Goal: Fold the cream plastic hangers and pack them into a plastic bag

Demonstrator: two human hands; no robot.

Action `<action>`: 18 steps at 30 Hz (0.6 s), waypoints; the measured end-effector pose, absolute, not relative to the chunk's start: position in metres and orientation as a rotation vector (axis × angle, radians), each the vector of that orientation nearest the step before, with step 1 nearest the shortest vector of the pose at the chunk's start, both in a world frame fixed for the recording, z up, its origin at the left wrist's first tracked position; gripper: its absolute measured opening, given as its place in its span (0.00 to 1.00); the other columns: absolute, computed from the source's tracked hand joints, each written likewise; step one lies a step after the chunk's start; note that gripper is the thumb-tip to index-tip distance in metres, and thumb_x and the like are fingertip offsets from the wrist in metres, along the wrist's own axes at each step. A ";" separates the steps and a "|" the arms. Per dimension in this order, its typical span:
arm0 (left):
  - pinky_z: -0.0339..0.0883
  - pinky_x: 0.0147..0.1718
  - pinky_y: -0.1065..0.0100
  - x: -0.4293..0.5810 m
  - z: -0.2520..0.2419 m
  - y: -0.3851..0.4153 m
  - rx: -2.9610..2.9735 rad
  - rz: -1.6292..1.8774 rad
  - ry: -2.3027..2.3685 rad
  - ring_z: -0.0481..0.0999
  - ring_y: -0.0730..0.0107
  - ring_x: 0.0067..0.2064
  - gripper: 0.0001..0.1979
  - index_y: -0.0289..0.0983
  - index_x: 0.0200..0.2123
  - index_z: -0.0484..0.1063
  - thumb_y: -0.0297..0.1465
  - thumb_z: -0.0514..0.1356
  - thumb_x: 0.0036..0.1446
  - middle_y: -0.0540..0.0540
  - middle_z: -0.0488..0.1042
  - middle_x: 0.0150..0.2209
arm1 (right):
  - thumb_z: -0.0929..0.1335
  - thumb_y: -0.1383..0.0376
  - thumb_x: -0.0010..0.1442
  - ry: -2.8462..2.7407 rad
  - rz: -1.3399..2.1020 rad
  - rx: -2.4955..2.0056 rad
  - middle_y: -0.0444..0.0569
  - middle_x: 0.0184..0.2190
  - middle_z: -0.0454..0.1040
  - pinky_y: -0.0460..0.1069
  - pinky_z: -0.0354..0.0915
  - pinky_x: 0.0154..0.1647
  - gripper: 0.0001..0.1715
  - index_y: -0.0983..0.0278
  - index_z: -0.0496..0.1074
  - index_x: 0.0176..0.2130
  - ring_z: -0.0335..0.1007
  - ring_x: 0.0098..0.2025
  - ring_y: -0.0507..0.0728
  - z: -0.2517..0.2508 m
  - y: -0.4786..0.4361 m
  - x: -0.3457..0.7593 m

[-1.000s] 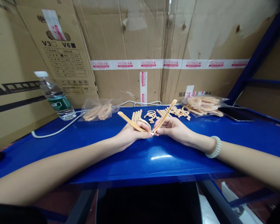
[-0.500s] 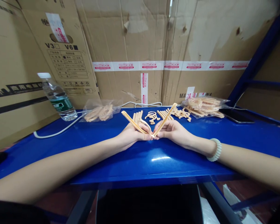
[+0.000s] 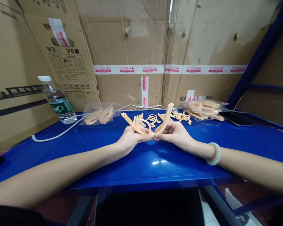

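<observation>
My left hand (image 3: 129, 137) is closed on a beige plastic arm (image 3: 130, 123), a grooved strip slanting up to the left. A curved beige hook (image 3: 147, 123) arches up beside it by the fingertips. In my right hand (image 3: 176, 133) is a second beige plastic arm (image 3: 167, 116), bent near its lower end and rising to the right, with small holes at its tip. The lower ends of both arms meet between my fingertips, making a V above the blue table (image 3: 141, 166). Fingers hide exactly how the ends join.
Behind my hands lie loose beige strips (image 3: 137, 119), hooks (image 3: 152, 119) and small curved pieces (image 3: 182, 116). Bagged beige parts (image 3: 100, 115) sit left, another bag (image 3: 205, 109) right, near a phone (image 3: 237, 119). A water bottle (image 3: 58, 102) and white cable (image 3: 54, 138) are at left; cardboard (image 3: 132, 40) stands behind.
The right arm piece has turned, now showing its bend and standing steeper. The hook has shifted to arch more openly between the two arms. Both hands stay together; the view has shifted slightly.
</observation>
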State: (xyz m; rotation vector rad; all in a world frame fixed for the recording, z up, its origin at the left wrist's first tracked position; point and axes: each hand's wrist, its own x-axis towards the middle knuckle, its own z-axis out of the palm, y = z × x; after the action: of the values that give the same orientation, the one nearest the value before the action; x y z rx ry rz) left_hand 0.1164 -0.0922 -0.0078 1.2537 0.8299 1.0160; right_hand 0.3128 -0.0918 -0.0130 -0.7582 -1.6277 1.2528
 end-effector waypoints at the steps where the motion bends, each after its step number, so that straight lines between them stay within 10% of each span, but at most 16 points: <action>1: 0.73 0.40 0.66 0.117 -0.007 -0.092 1.244 1.005 0.832 0.79 0.66 0.33 0.13 0.30 0.26 0.80 0.26 0.75 0.33 0.45 0.80 0.28 | 0.79 0.61 0.45 -1.630 1.246 -0.764 0.48 0.29 0.81 0.51 0.75 0.41 0.18 0.66 0.76 0.34 0.79 0.32 0.57 -0.013 -0.091 0.313; 18: 0.75 0.29 0.77 0.084 0.023 -0.061 1.099 0.966 1.002 0.80 0.74 0.29 0.05 0.33 0.30 0.74 0.21 0.67 0.51 0.46 0.79 0.28 | 0.77 0.58 0.49 -2.068 0.945 -0.865 0.49 0.29 0.79 0.48 0.71 0.32 0.16 0.67 0.77 0.33 0.76 0.31 0.55 0.043 -0.060 0.375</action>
State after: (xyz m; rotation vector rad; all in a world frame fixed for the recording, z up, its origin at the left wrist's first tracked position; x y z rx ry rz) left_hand 0.0836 -0.0615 0.0233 1.0993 1.0015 0.9663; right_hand 0.3749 -0.0604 0.0429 -0.8645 -2.0684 0.9455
